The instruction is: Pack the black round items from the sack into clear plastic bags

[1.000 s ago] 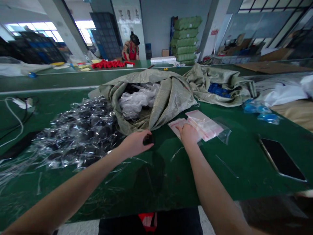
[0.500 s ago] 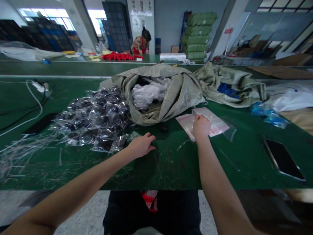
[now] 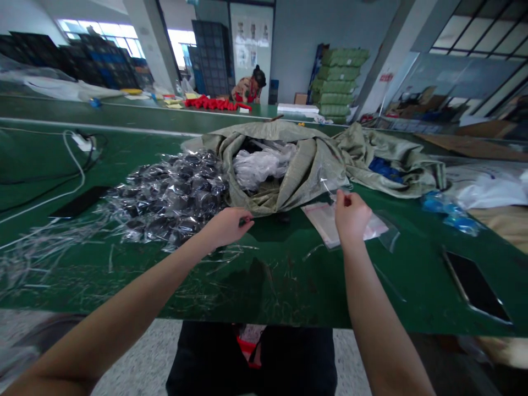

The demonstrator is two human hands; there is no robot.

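My right hand (image 3: 352, 217) is pinched on a clear plastic bag (image 3: 327, 184), whose see-through film rises beside the fingertips. Beneath that hand lies a stack of flat clear bags (image 3: 322, 223) with reddish strips. My left hand (image 3: 233, 225) hovers by the front right edge of a heap of dark rounded items in clear wrappers (image 3: 177, 192). Its thumb and fingers are curved with a small gap, and nothing shows between them. A small dark object (image 3: 282, 218) lies between the hands, at the foot of an open woven sack (image 3: 297, 176).
White plastic (image 3: 262, 165) fills the sack's mouth. Thin clear strips (image 3: 37, 258) litter the left side, near a dark phone (image 3: 78, 202) and cables. Another phone (image 3: 476, 286) lies at right, blue wrapped items (image 3: 451, 212) behind it. A co-worker (image 3: 248, 88) bends over a far table.
My right hand has risen from the stack with a clear bag. My left hand has moved back and left, its fingers closer together. The view has tilted slightly.
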